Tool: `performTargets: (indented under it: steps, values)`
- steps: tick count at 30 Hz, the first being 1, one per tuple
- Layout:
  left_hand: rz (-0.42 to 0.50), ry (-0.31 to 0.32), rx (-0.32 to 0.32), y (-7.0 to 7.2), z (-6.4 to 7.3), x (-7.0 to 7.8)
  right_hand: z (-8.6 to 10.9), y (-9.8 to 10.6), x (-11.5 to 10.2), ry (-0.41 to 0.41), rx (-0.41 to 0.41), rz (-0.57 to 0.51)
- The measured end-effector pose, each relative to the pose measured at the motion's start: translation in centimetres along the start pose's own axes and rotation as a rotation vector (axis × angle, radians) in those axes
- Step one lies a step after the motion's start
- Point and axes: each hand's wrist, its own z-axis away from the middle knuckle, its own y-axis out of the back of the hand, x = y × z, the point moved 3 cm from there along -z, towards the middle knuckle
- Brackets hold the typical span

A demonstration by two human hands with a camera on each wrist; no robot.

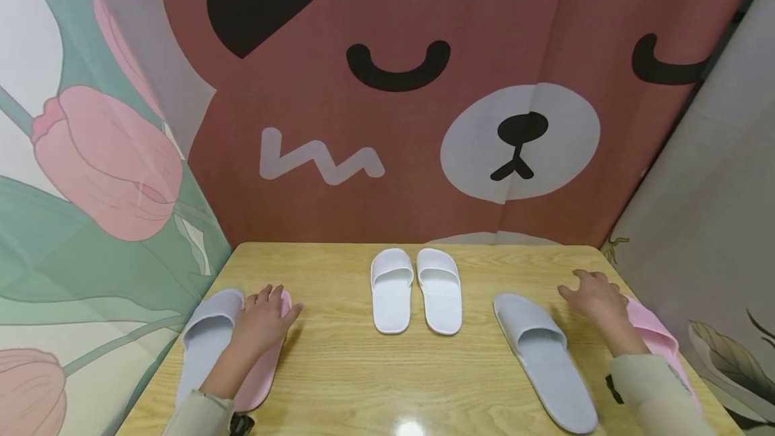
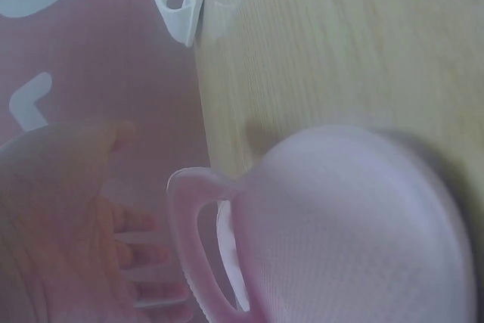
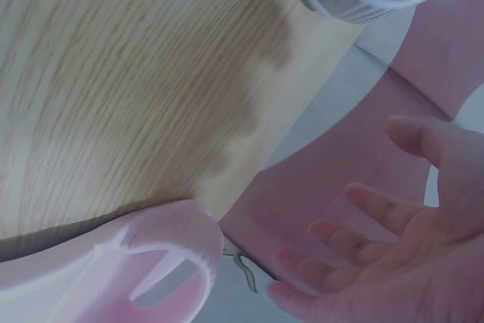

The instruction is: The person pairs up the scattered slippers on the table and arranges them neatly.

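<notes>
My left hand point(image 1: 264, 320) hovers above a pink slipper point(image 1: 262, 377) on the table's left side, fingers spread and holding nothing. A grey slipper point(image 1: 208, 338) lies just left of the pink one. On the right, my other hand point(image 1: 596, 298) is raised between a grey slipper point(image 1: 547, 362) and a second pink slipper point(image 1: 654, 332), which the forearm partly covers. Its fingers are loosely bent around nothing in the right wrist view. At the middle of the far edge, two white slippers point(image 1: 391, 295) point(image 1: 440, 295) stand side by side, toes away from me.
The slippers lie on a wood-grain table point(image 1: 351, 382). Behind it hangs a brown curtain with a bear face point(image 1: 412, 207). A tulip-patterned curtain point(image 1: 109, 160) borders the left side, and a pale curtain point(image 1: 702, 221) the right.
</notes>
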Motion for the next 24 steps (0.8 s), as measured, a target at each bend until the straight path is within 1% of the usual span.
performTargets:
  steps: [7,13,16,24]
  values:
    - [-0.003,-0.001,0.004,-0.2,0.1,-0.4,0.0,0.1,0.9,0.023,-0.013,-0.008]
    - [-0.016,-0.011,0.016,0.0,0.1,-0.6,-0.1,0.2,1.7,0.028,-0.009,0.008]
    - [-0.018,-0.011,0.012,0.1,0.2,-0.6,-0.1,0.4,2.0,0.026,-0.009,0.010]
    - [-0.014,0.007,0.000,-0.2,0.1,-1.1,-0.1,0.5,3.2,0.040,0.020,0.035]
